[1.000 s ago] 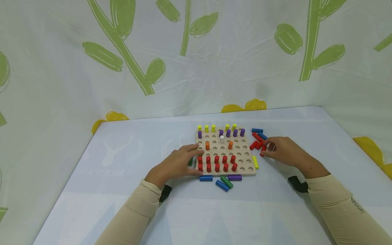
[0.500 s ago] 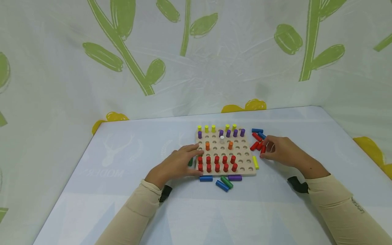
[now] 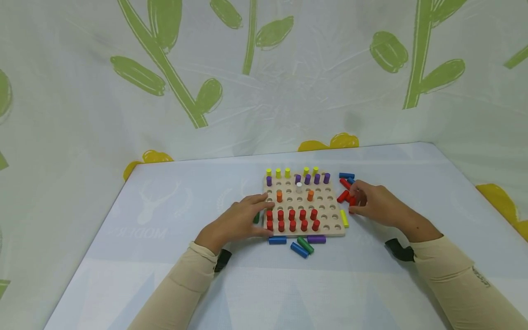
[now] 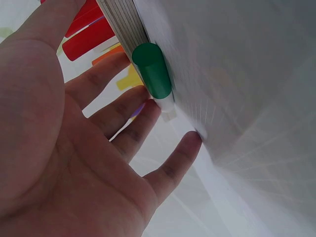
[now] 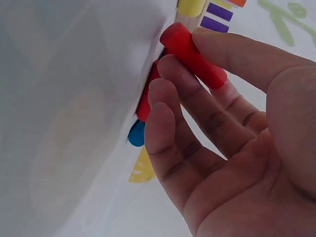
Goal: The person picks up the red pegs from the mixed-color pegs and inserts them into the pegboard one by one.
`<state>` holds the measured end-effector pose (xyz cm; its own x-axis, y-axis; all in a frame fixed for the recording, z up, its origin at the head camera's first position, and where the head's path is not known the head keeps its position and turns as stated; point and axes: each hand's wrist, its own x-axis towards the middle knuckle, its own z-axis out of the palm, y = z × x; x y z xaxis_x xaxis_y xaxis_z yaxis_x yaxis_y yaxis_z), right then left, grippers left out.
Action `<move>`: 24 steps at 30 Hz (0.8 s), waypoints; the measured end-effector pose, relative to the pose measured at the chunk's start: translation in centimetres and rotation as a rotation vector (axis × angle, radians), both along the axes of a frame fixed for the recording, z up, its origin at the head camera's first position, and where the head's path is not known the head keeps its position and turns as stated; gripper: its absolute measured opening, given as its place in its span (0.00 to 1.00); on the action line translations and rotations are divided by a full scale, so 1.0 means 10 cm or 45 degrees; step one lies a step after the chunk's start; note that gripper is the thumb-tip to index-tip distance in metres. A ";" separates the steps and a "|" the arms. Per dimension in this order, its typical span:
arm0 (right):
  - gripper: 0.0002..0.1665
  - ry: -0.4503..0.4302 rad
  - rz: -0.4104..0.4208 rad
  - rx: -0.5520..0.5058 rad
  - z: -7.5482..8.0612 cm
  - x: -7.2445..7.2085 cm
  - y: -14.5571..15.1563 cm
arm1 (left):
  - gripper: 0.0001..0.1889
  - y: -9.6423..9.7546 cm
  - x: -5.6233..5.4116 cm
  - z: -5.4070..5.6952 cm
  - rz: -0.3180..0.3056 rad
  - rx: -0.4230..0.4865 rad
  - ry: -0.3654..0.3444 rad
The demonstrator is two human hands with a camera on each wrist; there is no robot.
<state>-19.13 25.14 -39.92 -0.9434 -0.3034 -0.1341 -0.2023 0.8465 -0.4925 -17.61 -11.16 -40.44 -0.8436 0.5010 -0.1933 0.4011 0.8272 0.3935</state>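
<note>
A light wooden pegboard (image 3: 327, 203) lies flat on the table, with yellow, purple, orange and red pegs and one white peg upright in its holes. My left hand (image 3: 237, 221) rests at the board's left edge, fingers spread and relaxed, the thumb by the near corner. A green peg (image 4: 154, 73) lies against the board's side by these fingers. To the right of the board, my right hand (image 3: 381, 205) pinches a red peg (image 5: 197, 58) between thumb and fingertips. Loose red pegs (image 3: 343, 196) lie just beside that hand, some partly hidden by it.
Blue pegs (image 3: 346, 175) lie beyond the red ones. A yellow peg (image 3: 344, 218) sits along the board's right side. Before its near edge are a purple peg (image 3: 316, 239), a green peg (image 3: 305, 245) and two blue ones. A patterned cloth backdrop (image 3: 264, 101) rises behind the table (image 3: 321, 293).
My right hand has closed thumb and fingers on a red peg and shifted slightly up and left with it. My left hand and the board have stayed in place.
</note>
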 end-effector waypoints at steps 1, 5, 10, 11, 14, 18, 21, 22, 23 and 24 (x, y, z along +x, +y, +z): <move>0.22 0.002 0.000 0.005 0.01 0.01 -0.01 | 0.43 0.00 0.00 0.00 0.000 -0.002 0.001; 0.21 0.015 -0.006 0.012 0.04 0.04 -0.05 | 0.43 0.00 -0.01 -0.01 -0.003 -0.007 0.005; 0.22 0.044 0.025 -0.012 0.09 0.10 -0.13 | 0.43 -0.01 0.00 -0.01 -0.003 -0.004 0.010; 0.22 0.053 0.036 -0.016 0.09 0.11 -0.15 | 0.43 -0.01 0.00 -0.01 -0.003 -0.002 0.011; 0.21 0.074 0.056 -0.024 0.12 0.14 -0.21 | 0.43 -0.01 0.00 -0.01 0.000 -0.003 0.009; 0.21 0.105 0.070 -0.039 0.13 0.18 -0.28 | 0.43 -0.01 0.00 -0.01 0.003 -0.004 0.006; 0.21 0.117 0.074 -0.059 0.13 0.21 -0.32 | 0.43 0.00 0.01 0.00 0.004 -0.004 0.009; 0.21 0.120 0.080 -0.065 0.12 0.22 -0.34 | 0.43 0.00 0.01 0.01 0.003 -0.002 0.012; 0.21 0.120 0.085 -0.072 0.12 0.23 -0.35 | 0.43 0.00 0.01 0.01 0.005 -0.002 0.011; 0.21 0.125 0.090 -0.075 0.11 0.24 -0.37 | 0.43 0.00 0.01 0.01 0.005 -0.003 0.013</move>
<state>-16.77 21.47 -38.81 -0.9270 -0.3743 -0.0225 -0.3100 0.7987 -0.5158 -17.48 -11.17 -40.34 -0.8474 0.4974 -0.1859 0.4021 0.8297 0.3872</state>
